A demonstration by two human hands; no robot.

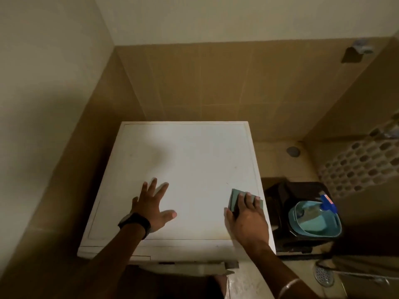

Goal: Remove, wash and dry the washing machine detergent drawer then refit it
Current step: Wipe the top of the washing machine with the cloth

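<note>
At the very bottom of the view, below the front edge of the white washing machine, a pale grey, long plastic piece juts out toward the person; it may be the detergent drawer or its open slot, but the dim light and steep angle leave that uncertain. Its long axis appears to run left to right along the machine's front. It lies nearer the person than both hands, below and behind the wrists, so the coming move probably turns on drawing a hand back and down over the front edge. The right hand sits more directly above it and looks the nearer of the two.

On the flat white top of the machine, the left hand, with a black wristwatch, lies flat, fingers spread wide and straight, holding nothing. The right hand presses a folded grey-green cloth against the top near the right edge, fingers laid over it and the thumb at its near side.

Just right of the machine, lower down, a dark plastic stool or bin carries a teal plastic basin with a blue and red object at its rim. Beyond rise tan wall tiles.
</note>
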